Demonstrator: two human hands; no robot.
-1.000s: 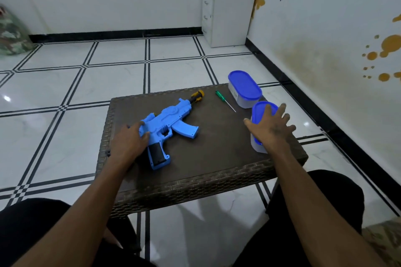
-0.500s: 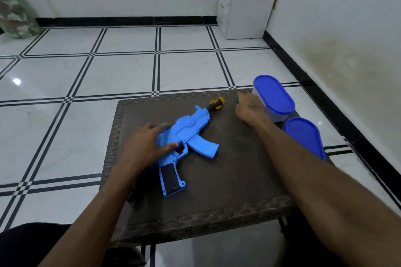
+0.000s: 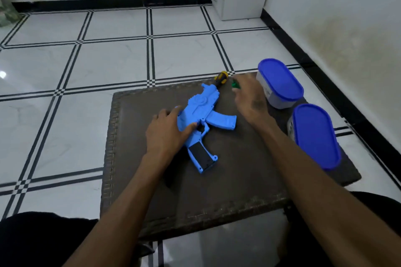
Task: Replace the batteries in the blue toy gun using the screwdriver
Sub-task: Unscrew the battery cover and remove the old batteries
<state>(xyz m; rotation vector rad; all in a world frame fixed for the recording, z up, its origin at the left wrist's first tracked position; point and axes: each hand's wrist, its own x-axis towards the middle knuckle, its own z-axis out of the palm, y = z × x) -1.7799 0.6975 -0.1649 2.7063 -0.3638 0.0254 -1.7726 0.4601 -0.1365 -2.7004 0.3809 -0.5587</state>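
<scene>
Reaching toward the upper middle of the frame, the right hand covers the green-handled screwdriver at the far edge of the worktop; only the handle tip shows past the fingers. Whether those fingers have closed on it I cannot tell, since the hand is blurred and seen from the back. The left hand lies flat and relaxed, fingers spread, on the rear of the blue toy gun, pressing it down without gripping. The gun lies on its side near the centre of the frame, muzzle pointing to the upper right, black-panelled grip toward the lower middle.

By my judgement the task is at its very start: the tool is only now being fetched, no cover looks opened, no screw appears out, and no batteries show anywhere. Unscrewing, swapping the cells and closing up all remain. Two blue-lidded containers, the farther one and the nearer one, stand at the right of the frame; what they hold is hidden.

No brand, label or legible writing shows on the gun, the tool or the containers; a round embossed mark on the gun's body is too small to read.
</scene>
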